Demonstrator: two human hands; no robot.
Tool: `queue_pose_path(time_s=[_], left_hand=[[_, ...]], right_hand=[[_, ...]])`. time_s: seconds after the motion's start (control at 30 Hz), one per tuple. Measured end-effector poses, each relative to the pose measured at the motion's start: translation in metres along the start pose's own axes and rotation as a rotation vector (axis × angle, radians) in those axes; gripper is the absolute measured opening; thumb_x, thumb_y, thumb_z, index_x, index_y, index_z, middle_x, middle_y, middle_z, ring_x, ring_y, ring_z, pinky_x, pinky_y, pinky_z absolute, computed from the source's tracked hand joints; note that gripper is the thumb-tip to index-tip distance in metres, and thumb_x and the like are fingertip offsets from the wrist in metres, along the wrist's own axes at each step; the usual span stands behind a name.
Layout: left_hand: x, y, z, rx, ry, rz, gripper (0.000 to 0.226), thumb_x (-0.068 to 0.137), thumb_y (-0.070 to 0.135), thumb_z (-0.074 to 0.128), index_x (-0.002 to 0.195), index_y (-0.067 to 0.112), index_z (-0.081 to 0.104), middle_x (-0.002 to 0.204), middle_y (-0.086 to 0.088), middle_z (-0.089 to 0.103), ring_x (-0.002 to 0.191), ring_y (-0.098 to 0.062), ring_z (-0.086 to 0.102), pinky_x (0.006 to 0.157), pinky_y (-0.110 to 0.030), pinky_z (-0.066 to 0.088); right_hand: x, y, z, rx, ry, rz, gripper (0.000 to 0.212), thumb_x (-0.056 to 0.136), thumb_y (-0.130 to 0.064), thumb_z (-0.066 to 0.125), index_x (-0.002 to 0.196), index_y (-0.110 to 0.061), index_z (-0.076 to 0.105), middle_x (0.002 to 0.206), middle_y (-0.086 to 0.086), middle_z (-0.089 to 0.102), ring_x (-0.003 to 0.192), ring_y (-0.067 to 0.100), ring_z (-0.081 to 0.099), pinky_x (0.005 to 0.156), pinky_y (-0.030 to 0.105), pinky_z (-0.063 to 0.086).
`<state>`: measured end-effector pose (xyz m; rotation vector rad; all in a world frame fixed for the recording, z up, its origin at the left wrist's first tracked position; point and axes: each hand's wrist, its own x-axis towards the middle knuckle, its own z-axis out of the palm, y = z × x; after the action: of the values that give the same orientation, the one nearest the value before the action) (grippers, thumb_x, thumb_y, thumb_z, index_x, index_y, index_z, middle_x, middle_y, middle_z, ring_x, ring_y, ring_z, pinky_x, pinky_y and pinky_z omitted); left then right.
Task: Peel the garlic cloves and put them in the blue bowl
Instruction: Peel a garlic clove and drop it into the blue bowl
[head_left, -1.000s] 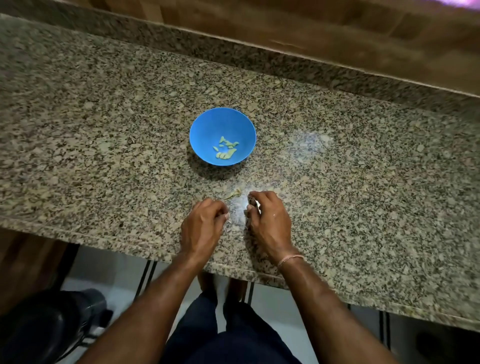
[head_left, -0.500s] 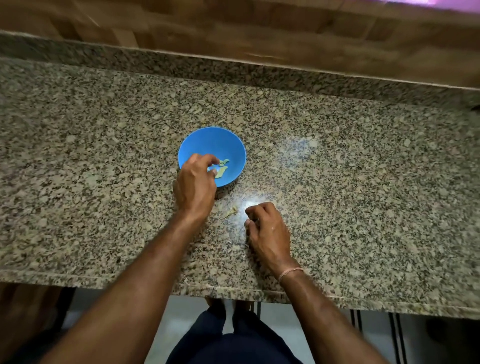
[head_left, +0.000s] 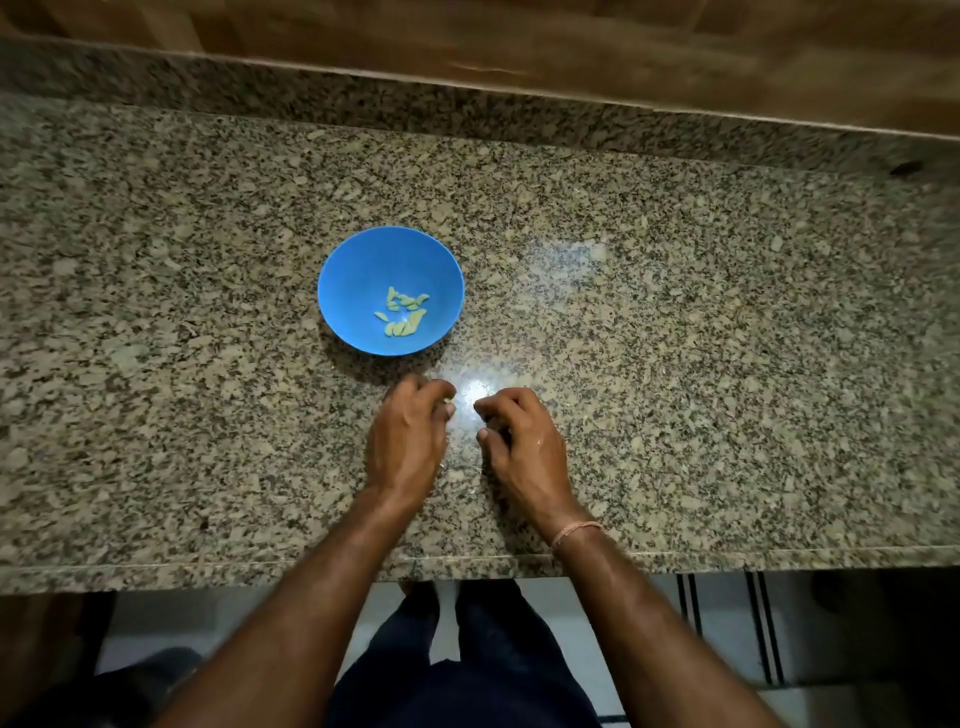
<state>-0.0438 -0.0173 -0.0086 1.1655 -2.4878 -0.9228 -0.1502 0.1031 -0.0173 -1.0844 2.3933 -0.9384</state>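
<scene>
Near the blue bowl (head_left: 358, 270): left hand (head_left: 408, 441), right hand (head_left: 522, 447) curled; contents I can't tell.
Garlic cloves (head_left: 402, 316): light, slick; pinch ends.

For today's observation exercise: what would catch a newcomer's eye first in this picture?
The blue bowl stands out on the speckled granite counter, with pale peeled garlic cloves at its bottom. Just nearer the person, the left hand and right hand sit close together, fingers curled.
</scene>
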Motion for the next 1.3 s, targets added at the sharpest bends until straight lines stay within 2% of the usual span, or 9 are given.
queue_pose_path(time_s=[0.1, 0.2, 0.3, 0.43, 0.7, 0.8, 0.97, 1.13, 1.3], left_hand=[[0.0, 0.0, 0.0, -0.337, -0.007, -0.195, 0.016, 0.096, 0.016, 0.072, 0.109, 0.025, 0.077, 0.104, 0.005, 0.073, 0.09, -0.013, 0.069, 0.077, -0.033, 0.058], [-0.008, 0.014, -0.004, -0.953, -0.095, -0.558, 0.02, 0.099, 0.009, 0.067, 0.11, 0.022, 0.077, 0.1, -0.004, 0.078, 0.088, -0.021, 0.069, 0.076, -0.035, 0.058], [-0.017, 0.03, -0.005, -1.223, -0.118, -0.605, 0.023, 0.101, 0.001, 0.061, 0.114, 0.014, 0.072, 0.102, -0.008, 0.078, 0.089, -0.019, 0.069, 0.077, -0.031, 0.058], [-0.024, 0.051, -0.008, -1.249, -0.081, -0.517, 0.023, 0.1, -0.003, 0.059, 0.113, 0.012, 0.071, 0.105, -0.006, 0.079, 0.093, -0.014, 0.075, 0.077, -0.023, 0.061], [-0.034, 0.069, -0.007, -1.275, 0.011, -0.488, 0.02, 0.098, 0.005, 0.065, 0.115, 0.011, 0.071, 0.108, -0.01, 0.079, 0.096, -0.017, 0.074, 0.08, -0.026, 0.062], [-0.038, 0.072, -0.006, -1.229, 0.037, -0.467, 0.023, 0.097, 0.002, 0.066, 0.117, 0.009, 0.072, 0.111, -0.007, 0.079, 0.098, -0.014, 0.075, 0.079, -0.023, 0.06], [-0.044, 0.075, -0.003, -1.147, 0.072, -0.439, 0.024, 0.094, -0.001, 0.07, 0.116, 0.005, 0.074, 0.108, -0.011, 0.079, 0.1, -0.019, 0.076, 0.08, -0.023, 0.059], [-0.047, 0.073, 0.003, -1.099, 0.081, -0.474, 0.023, 0.093, -0.004, 0.07, 0.114, 0.004, 0.075, 0.106, -0.011, 0.08, 0.101, -0.022, 0.077, 0.08, -0.025, 0.061], [-0.05, 0.07, 0.011, -1.121, 0.086, -0.595, 0.02, 0.094, -0.003, 0.069, 0.112, 0.005, 0.074, 0.101, -0.013, 0.08, 0.094, -0.022, 0.077, 0.079, -0.027, 0.063]], right_hand=[[-0.002, -0.003, -0.004, 0.199, 0.01, 0.083, 0.029, 0.095, -0.011, 0.073, 0.122, -0.021, 0.072, 0.118, -0.01, 0.064, 0.104, 0.009, 0.065, 0.09, 0.034, 0.059], [-0.004, -0.018, -0.014, 0.559, -0.024, 0.206, 0.027, 0.096, -0.012, 0.074, 0.122, -0.018, 0.074, 0.116, -0.007, 0.074, 0.107, 0.006, 0.07, 0.095, 0.031, 0.06], [-0.007, -0.023, -0.023, 0.749, -0.023, 0.225, 0.02, 0.097, -0.012, 0.074, 0.116, -0.014, 0.076, 0.112, -0.002, 0.078, 0.108, 0.014, 0.073, 0.097, 0.037, 0.06], [-0.01, -0.021, -0.04, 0.784, -0.013, 0.212, 0.017, 0.095, -0.014, 0.076, 0.112, -0.016, 0.077, 0.109, -0.001, 0.078, 0.105, 0.017, 0.074, 0.095, 0.043, 0.061], [-0.008, -0.017, -0.061, 0.708, -0.031, 0.117, 0.016, 0.093, -0.021, 0.08, 0.108, -0.016, 0.078, 0.106, -0.004, 0.076, 0.103, 0.015, 0.074, 0.089, 0.043, 0.063], [-0.008, -0.015, -0.065, 0.642, -0.018, 0.061, 0.014, 0.092, -0.019, 0.081, 0.104, -0.012, 0.08, 0.102, -0.004, 0.075, 0.099, 0.013, 0.073, 0.085, 0.036, 0.063], [-0.006, -0.01, -0.074, 0.534, -0.032, -0.001, 0.012, 0.09, -0.019, 0.083, 0.099, -0.012, 0.082, 0.094, -0.005, 0.077, 0.088, 0.008, 0.074, 0.076, 0.023, 0.061], [-0.01, -0.005, -0.071, 0.441, -0.002, -0.062, 0.01, 0.089, -0.016, 0.084, 0.098, -0.011, 0.082, 0.09, -0.005, 0.077, 0.083, 0.006, 0.074, 0.074, 0.024, 0.062], [-0.017, -0.002, -0.059, 0.403, 0.003, -0.067, 0.008, 0.091, -0.018, 0.082, 0.096, -0.012, 0.081, 0.086, -0.005, 0.076, 0.078, 0.006, 0.072, 0.071, 0.025, 0.062]])
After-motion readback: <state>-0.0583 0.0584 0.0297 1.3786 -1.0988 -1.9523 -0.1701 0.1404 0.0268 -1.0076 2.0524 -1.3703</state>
